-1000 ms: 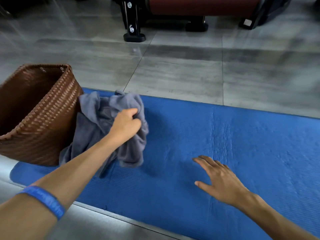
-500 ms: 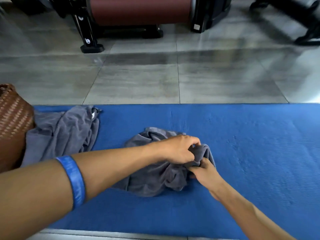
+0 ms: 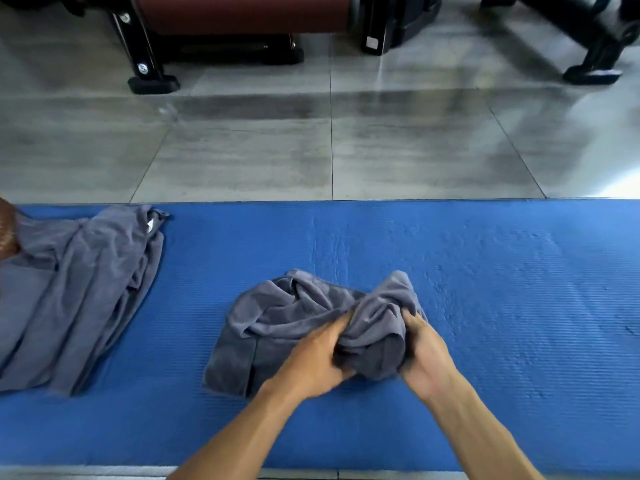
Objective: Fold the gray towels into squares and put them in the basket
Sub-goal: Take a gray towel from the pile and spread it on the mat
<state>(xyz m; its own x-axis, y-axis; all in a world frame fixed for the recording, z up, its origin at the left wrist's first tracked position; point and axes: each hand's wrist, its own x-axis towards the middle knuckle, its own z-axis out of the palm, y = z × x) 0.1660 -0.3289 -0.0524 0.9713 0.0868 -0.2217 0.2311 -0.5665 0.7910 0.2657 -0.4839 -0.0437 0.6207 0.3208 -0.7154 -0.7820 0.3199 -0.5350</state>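
On the blue mat right before you, your left hand and right hand clutch the bunched right end of the crumpled gray towel, whose bulk trails leftward, so spreading looks next.

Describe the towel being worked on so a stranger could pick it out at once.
On the blue mat, look to the middle, nearest the camera. The bunched gray towel there is gripped by both hands, unlike the other gray towel lying untouched at the mat's left end.

basket mostly cut off left
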